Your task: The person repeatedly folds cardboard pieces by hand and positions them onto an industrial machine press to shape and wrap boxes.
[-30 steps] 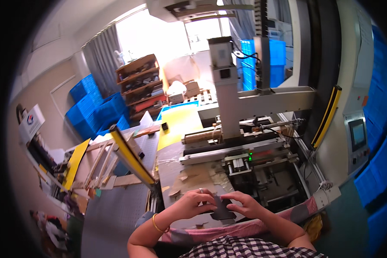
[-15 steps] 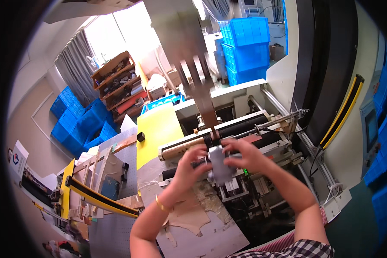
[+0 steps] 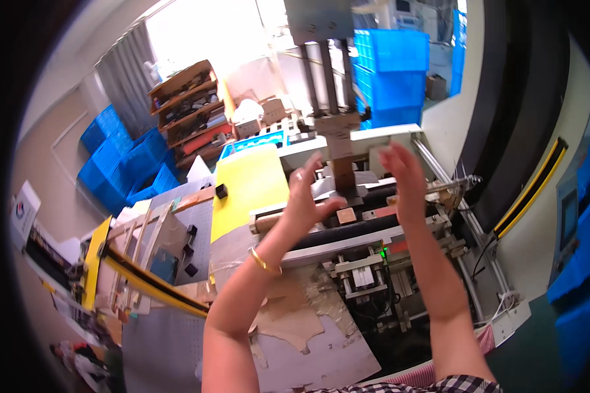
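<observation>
My left hand (image 3: 301,203) is raised at the left of a machine's press head, with its thumb and fingers spread and nothing visible in it. On the other side hangs my right hand (image 3: 405,180), open too, its fingers slightly curved. Between them a brown block (image 3: 341,160) on metal rods comes down from the grey press head (image 3: 320,23). Light grey material (image 3: 367,177) shows beside and behind the block; its full shape is hidden. A small tan square block (image 3: 345,215) sits in front, by the black roller (image 3: 341,234).
A yellow sheet (image 3: 249,187) bearing a small black cube (image 3: 221,190) lies at left. Torn tan paper (image 3: 288,321) covers the near board. Yellow-black guard bars (image 3: 154,281) flank the machine. Blue crates (image 3: 392,78) are stacked behind, near a wooden shelf (image 3: 189,111).
Both hands have moved up and forward and spread apart. The grey box-like piece between them has left its nearer place. The view has shifted, and the press head appears higher and farther right.
</observation>
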`<state>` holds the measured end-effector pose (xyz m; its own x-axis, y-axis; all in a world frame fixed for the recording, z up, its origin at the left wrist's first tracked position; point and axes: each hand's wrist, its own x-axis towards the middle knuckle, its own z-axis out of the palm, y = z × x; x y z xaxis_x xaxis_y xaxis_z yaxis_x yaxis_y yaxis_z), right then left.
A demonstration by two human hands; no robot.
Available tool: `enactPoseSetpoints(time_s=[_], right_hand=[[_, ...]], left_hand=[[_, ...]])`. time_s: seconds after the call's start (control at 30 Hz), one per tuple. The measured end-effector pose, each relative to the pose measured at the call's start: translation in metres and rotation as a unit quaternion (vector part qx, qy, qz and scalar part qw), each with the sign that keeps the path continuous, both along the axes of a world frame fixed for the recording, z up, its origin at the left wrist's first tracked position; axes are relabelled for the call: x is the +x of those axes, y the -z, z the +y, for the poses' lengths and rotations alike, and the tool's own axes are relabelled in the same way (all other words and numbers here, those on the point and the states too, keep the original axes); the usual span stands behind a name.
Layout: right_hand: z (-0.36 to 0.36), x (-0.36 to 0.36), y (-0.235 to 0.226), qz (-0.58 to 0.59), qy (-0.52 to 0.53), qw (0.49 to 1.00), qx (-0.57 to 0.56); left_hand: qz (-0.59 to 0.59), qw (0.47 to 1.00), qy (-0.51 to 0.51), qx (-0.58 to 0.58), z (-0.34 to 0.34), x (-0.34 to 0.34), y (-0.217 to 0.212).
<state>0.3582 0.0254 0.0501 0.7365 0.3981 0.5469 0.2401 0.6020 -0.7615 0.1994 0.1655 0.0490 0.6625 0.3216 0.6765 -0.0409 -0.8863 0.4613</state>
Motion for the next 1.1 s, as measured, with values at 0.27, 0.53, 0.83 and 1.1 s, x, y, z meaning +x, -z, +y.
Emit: enactPoseSetpoints(time_s=[0.27, 0.53, 0.83, 1.1], right_hand=[[-0.170, -0.271, 0.137, -0.208, -0.528, 0.759, -0.320], [-0.146, -0.451, 0.118, -0.235, -0.660, 0.598, -0.389], [-0.096, -0.603, 0.115, -0.417, -0.729, 0.454, -0.298], [-0.096, -0.633, 0.106, -0.485, -0.721, 0.422, -0.257]], left_hand=[[0.061, 0.982, -0.016, -0.181, -0.088, -0.308, 0.067], [-0.003, 0.642, -0.712, -0.286, -0.187, -0.793, 0.295], [0.157, 0.214, -0.896, -0.355, -0.460, -1.016, 0.371], [0.228, 0.311, -0.817, -0.428, -0.438, -1.027, 0.358]])
